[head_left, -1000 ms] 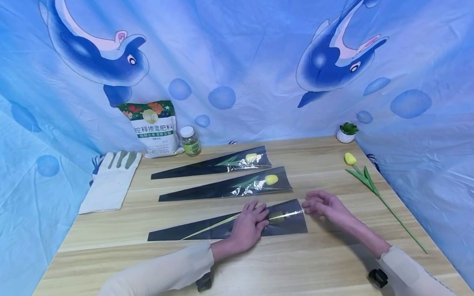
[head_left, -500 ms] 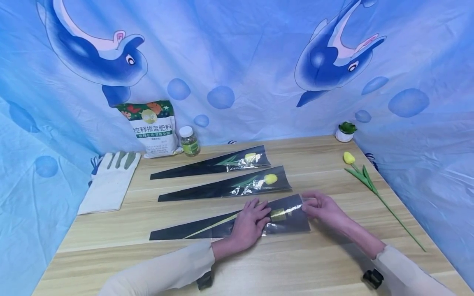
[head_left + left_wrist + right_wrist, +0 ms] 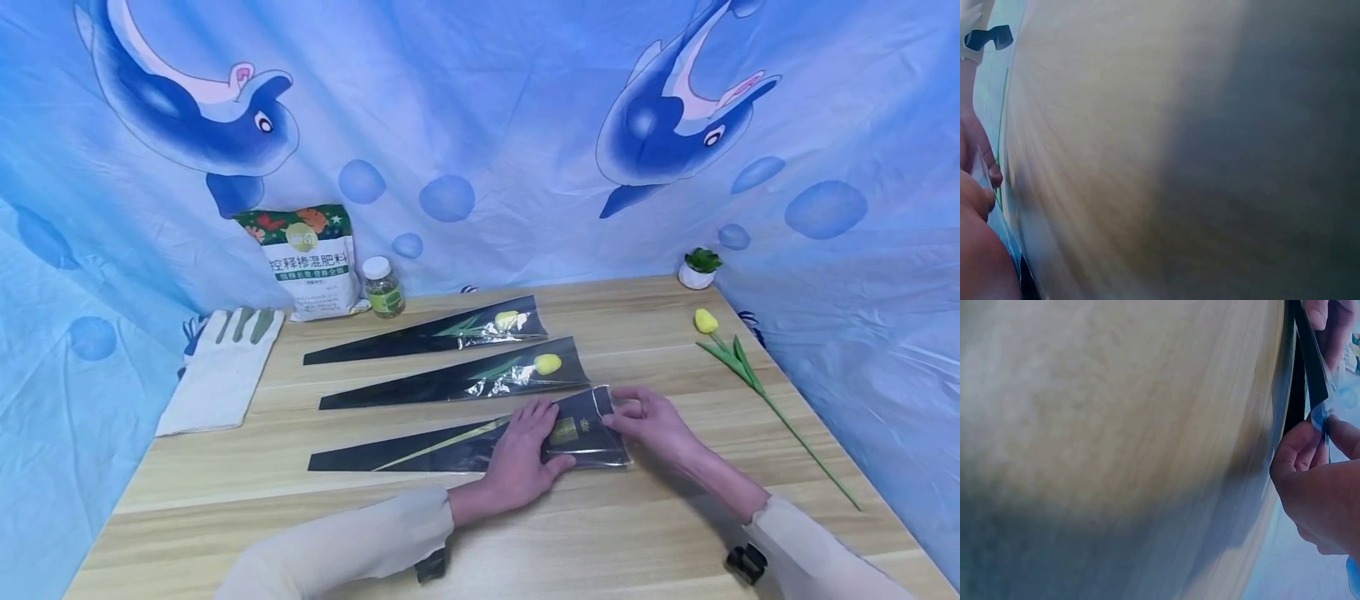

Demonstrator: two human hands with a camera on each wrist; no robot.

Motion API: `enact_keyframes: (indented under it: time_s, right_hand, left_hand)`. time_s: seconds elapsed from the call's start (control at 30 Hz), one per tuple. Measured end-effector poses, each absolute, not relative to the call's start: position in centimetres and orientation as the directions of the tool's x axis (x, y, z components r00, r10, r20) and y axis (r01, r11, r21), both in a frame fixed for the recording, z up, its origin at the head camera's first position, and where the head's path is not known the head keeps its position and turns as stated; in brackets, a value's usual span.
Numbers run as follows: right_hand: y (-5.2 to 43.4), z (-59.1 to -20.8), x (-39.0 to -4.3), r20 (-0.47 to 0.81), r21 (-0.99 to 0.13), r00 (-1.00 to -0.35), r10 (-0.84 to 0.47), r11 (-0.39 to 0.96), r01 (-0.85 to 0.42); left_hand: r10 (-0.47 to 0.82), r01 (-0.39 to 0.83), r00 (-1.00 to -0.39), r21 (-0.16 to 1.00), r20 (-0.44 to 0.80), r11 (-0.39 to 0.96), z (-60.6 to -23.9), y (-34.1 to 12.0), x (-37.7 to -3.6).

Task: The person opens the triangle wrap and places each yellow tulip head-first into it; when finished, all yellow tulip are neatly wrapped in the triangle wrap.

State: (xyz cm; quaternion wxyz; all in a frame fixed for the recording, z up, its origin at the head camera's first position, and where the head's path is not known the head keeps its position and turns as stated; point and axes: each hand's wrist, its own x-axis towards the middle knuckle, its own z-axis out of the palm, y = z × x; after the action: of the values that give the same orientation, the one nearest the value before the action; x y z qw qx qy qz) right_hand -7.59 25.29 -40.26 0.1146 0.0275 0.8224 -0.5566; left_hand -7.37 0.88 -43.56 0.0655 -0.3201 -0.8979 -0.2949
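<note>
My left hand [image 3: 521,458] lies palm down, fingers extended, on a black tapered flower sleeve [image 3: 435,450] with a clear front, a gold label and a pale gold stripe. At the sleeve's wide right end, my right hand [image 3: 656,425] pinches the edge between thumb and fingers. The right wrist view shows this right hand [image 3: 1316,481] with the clear film and the black backing [image 3: 1313,362] at its fingertips. Behind lie two similar sleeves, a middle one [image 3: 420,389] and a far one [image 3: 397,344], each holding a yellow tulip.
A loose yellow tulip [image 3: 759,387] lies on the right of the wooden table [image 3: 570,542]. White gloves [image 3: 217,375], a fertilizer bag [image 3: 315,267] and a lidded jar [image 3: 384,287] are at the back left. A small potted succulent [image 3: 701,268] stands at the back right.
My right hand has moved in to the sleeve's wide end and now pinches its edge, which has lifted. The left hand and the sleeve have shifted slightly right, and the left thumb has spread.
</note>
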Motion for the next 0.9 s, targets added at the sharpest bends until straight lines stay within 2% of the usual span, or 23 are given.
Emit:
enact_keyframes:
  time_s: [0.2, 0.43, 0.8, 0.9]
  right_hand:
    - [25.1, -40.3, -7.8, -0.203, -0.9, -0.976, -0.079, 0.407, 0.155]
    - [25.1, -40.6, -8.0, -0.191, -0.899, -0.979, -0.076, 0.414, 0.144]
    - [25.3, -40.7, -8.0, -0.221, -0.905, -0.974, -0.052, 0.382, 0.185]
    - [25.2, -40.4, -7.8, -0.17, -0.906, -0.985, -0.004, 0.395, 0.155]
  left_hand:
    - [0.499, 0.595, -0.803, 0.484, 0.325, 0.641, -43.6, 1.5, -7.7]
    - [0.439, 0.566, -0.824, 0.553, 0.357, 0.612, -43.3, 1.7, -8.0]
    - [0.393, 0.601, -0.799, 0.624, 0.455, 0.5, -43.6, 1.1, -8.5]
    - [0.396, 0.608, -0.794, 0.613, 0.461, 0.505, -43.7, 1.1, -8.6]
